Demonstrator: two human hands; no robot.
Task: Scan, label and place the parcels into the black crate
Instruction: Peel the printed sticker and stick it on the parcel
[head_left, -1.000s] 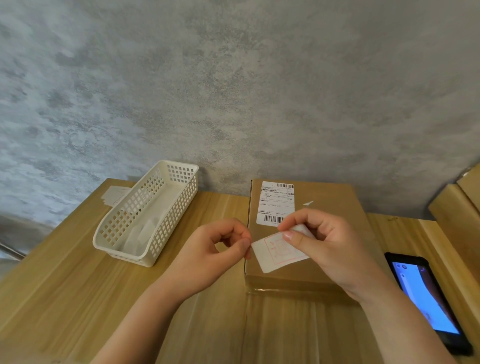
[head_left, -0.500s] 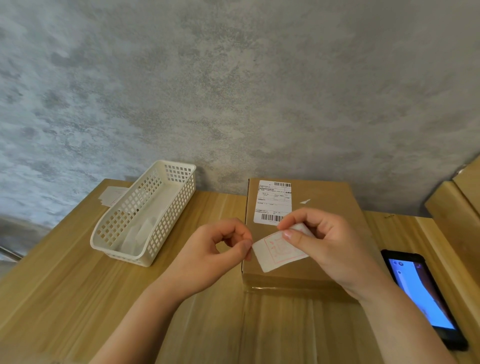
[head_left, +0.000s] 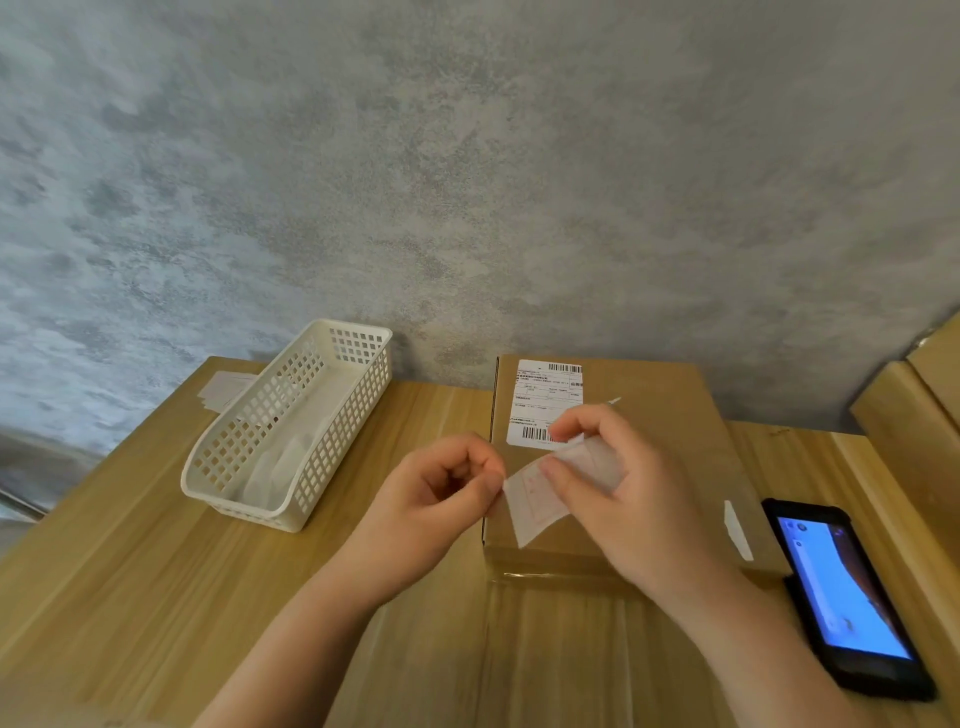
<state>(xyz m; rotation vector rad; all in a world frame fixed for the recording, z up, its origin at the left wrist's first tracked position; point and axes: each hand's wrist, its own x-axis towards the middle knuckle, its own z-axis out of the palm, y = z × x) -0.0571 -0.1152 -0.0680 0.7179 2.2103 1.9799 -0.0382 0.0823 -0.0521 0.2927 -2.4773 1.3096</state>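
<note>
Left hand (head_left: 436, 499) and right hand (head_left: 613, 488) both pinch a small white red-printed paper label (head_left: 535, 501) above the flat brown cardboard parcel (head_left: 670, 415) at the wooden desk's (head_left: 156, 582) rear edge.

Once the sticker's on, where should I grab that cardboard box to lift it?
Probably by the two long side walls of the cardboard box, one hand from each side. It lies flat, with the phone close on its right, so come down carefully there.

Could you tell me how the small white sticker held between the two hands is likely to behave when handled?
The sticker looks thin and floppy: it curls between the left hand and right hand. It is probably very light, and likely to cling to fingers or fold onto itself.
</note>
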